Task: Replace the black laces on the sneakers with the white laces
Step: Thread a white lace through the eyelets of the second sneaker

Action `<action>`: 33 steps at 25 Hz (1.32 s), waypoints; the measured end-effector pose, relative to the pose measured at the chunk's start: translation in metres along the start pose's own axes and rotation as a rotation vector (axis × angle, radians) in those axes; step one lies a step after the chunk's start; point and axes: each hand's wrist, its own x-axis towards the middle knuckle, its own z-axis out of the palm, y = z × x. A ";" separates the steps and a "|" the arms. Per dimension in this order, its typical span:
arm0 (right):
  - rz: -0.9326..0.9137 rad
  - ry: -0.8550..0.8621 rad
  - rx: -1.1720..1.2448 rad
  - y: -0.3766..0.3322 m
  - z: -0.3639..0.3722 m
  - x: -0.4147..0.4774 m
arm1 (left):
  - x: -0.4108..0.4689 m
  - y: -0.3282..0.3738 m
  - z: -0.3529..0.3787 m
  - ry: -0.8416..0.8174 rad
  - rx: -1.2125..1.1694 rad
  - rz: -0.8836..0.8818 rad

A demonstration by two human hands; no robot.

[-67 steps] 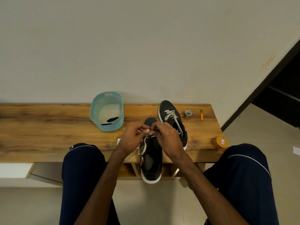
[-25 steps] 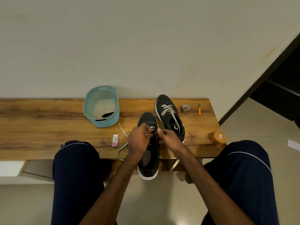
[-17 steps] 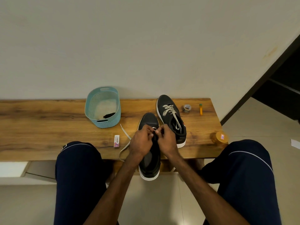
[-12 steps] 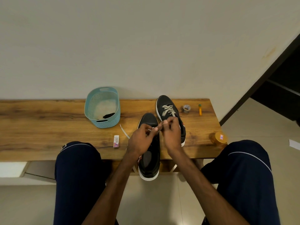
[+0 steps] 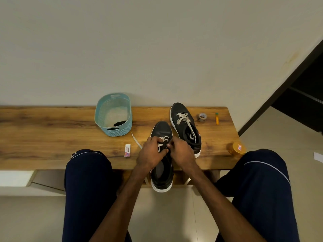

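Two black sneakers lie on the wooden bench point(image 5: 43, 137). The near sneaker point(image 5: 161, 173) hangs its heel over the front edge and carries a white lace point(image 5: 163, 139) through its top eyelets. My left hand point(image 5: 151, 152) and my right hand point(image 5: 180, 151) meet over its tongue, fingers curled, pinching the white lace. A loose lace end point(image 5: 136, 141) trails left on the bench. The far sneaker point(image 5: 186, 128) is fully laced in white. A black lace point(image 5: 120, 122) lies inside the teal basket point(image 5: 103, 119).
A small white eraser box point(image 5: 127, 150) lies left of my hands. A tape roll point(image 5: 202, 117) and an orange marker point(image 5: 216, 118) sit at the back right. An orange jar point(image 5: 236, 148) stands at the bench's right front corner. My knees flank the shoe.
My right hand dropped back from above the far sneaker to the near sneaker's tongue. Both hands stay together on the white lace. The loose lace end lies left of the shoe.
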 end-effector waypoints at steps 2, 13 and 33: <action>-0.015 0.005 0.056 0.002 -0.008 0.002 | -0.001 0.000 0.000 0.000 0.004 -0.014; 0.000 -0.022 0.562 0.000 -0.071 -0.005 | -0.001 0.002 -0.001 0.059 0.031 -0.151; -0.028 -0.033 -0.069 -0.003 -0.009 -0.003 | -0.008 -0.004 -0.007 -0.008 -0.145 -0.226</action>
